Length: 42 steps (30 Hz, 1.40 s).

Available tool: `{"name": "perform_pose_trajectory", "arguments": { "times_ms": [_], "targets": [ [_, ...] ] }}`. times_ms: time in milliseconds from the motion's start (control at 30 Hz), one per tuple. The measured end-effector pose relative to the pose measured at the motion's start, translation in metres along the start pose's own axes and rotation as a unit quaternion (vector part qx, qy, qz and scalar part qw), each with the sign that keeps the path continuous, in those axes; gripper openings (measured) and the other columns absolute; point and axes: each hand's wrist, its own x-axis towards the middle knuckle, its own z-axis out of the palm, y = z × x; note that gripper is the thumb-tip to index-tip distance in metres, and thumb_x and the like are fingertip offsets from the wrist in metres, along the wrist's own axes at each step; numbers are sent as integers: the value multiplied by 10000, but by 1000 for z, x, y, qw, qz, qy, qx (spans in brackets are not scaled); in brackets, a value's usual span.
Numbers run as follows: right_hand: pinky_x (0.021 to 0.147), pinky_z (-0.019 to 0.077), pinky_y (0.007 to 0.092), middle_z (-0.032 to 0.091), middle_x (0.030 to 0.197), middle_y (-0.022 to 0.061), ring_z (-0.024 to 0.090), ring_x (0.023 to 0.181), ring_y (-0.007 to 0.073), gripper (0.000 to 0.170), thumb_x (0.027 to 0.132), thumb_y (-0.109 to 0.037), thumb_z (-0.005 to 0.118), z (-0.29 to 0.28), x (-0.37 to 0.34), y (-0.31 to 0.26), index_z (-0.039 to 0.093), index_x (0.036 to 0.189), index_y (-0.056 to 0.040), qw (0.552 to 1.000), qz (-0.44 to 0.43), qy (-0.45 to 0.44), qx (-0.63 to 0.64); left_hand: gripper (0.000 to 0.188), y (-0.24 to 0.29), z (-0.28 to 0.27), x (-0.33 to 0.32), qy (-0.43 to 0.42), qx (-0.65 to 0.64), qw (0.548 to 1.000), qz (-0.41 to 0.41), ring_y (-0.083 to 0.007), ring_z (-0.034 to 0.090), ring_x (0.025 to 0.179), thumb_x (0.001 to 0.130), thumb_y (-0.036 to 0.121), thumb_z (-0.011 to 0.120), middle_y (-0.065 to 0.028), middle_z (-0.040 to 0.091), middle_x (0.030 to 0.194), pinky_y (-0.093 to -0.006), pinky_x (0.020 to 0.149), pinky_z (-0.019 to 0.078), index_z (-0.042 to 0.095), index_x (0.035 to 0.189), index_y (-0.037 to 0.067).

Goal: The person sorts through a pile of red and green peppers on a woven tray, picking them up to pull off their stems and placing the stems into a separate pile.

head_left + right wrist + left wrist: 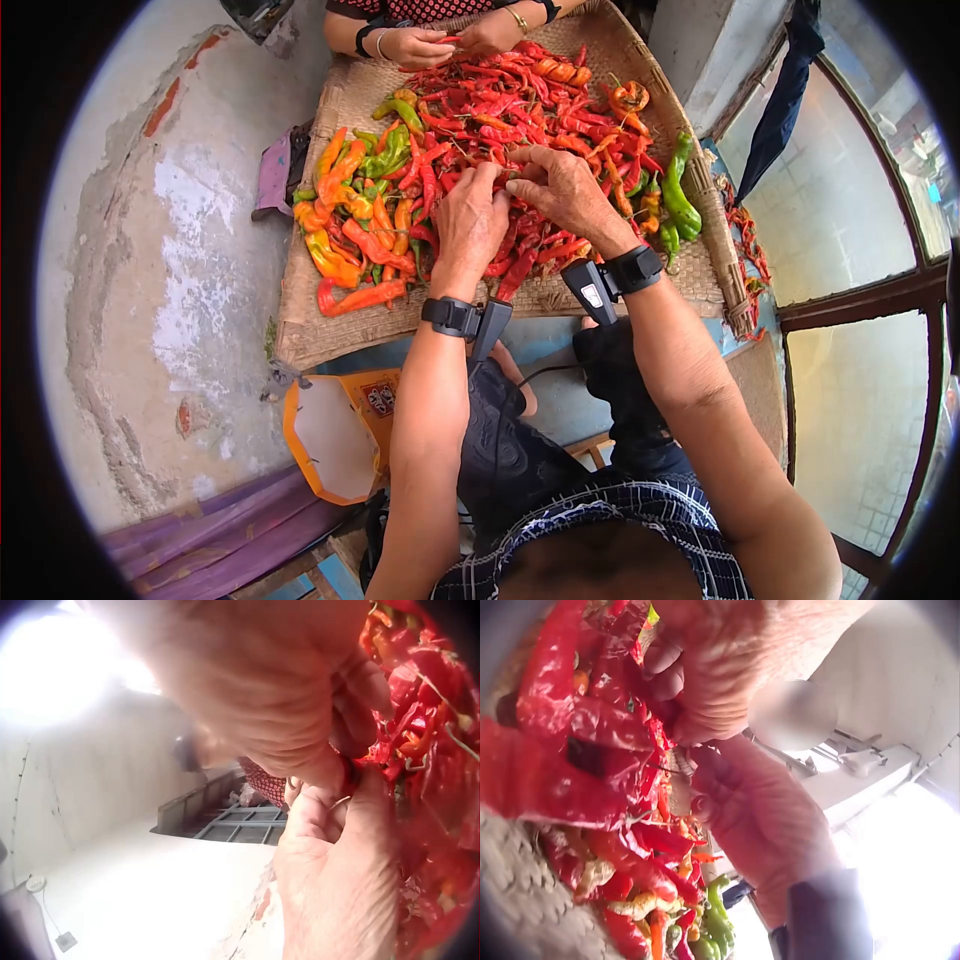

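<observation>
Both hands meet over a heap of red chili peppers [510,110] on a woven tray [330,335]. My left hand [470,222] holds a red chili pepper [349,777], mostly covered by fingers. Beside it my right hand [572,193] has its thumb and forefinger bent together at the pepper's stem end. In the left wrist view a thin stem [669,771] runs up to the right hand's fingertips [702,806]. Orange and green peppers [375,225] lie left of the hands, and long green peppers [680,195] lie to the right.
Across the tray, another person's hands [415,47] handle a small red pepper [447,40]. A worn wall [200,250] stands on the left, framed windows [850,230] on the right. An orange-edged box [335,440] sits below the tray's near left corner. More red peppers [748,240] lie beyond its right edge.
</observation>
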Motion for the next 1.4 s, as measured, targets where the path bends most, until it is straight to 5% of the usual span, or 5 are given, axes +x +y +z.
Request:
{"name": "perform_pose_trajectory", "arguments": {
  "times_ms": [400, 633, 867, 1167, 1400],
  "targets": [
    [569, 476, 277, 623, 707, 46, 555, 614, 116, 207, 845, -179, 638, -26, 5, 6, 649, 923, 12, 988, 89, 61, 114, 153, 1, -5, -10, -17, -134, 983, -122, -304, 637, 705, 820, 88, 622, -170, 643, 811, -374, 626, 482, 589, 950, 15],
    [541, 467, 224, 609, 862, 99, 539, 654, 93, 440, 893, -245, 599, -38, 6, 7, 477, 1205, 41, 823, 224, 239, 464, 204, -2, -9, -8, -29, -355, 909, -215, -38, 513, 626, 936, 199, 518, -11, 638, 884, -191, 570, 433, 578, 1049, 40],
    [636, 495, 335, 655, 740, 166, 636, 706, 189, 297, 822, -229, 669, -8, 4, -6, 654, 955, 36, 987, 1, -113, 113, 202, 3, -5, -2, -31, -575, 791, -207, -48, 520, 663, 911, 112, 553, -25, 616, 897, -185, 599, 437, 534, 1100, 43],
    [519, 418, 206, 647, 764, 29, 505, 581, 60, 275, 919, -268, 540, -31, 7, 3, 621, 1011, -23, 952, 124, 77, 269, 323, -17, -3, 4, 45, -287, 938, -188, -88, 551, 692, 888, 136, 581, -62, 618, 981, -229, 631, 473, 523, 1189, 33],
    [512, 484, 265, 665, 750, 127, 593, 575, 144, 494, 903, -257, 535, -33, 4, 9, 451, 1221, 112, 930, 227, 191, 219, 351, 1, 14, 3, -61, 48, 996, -52, -374, 578, 952, 814, 80, 606, -192, 549, 1125, -451, 783, 480, 529, 1156, 63]
  ]
}}
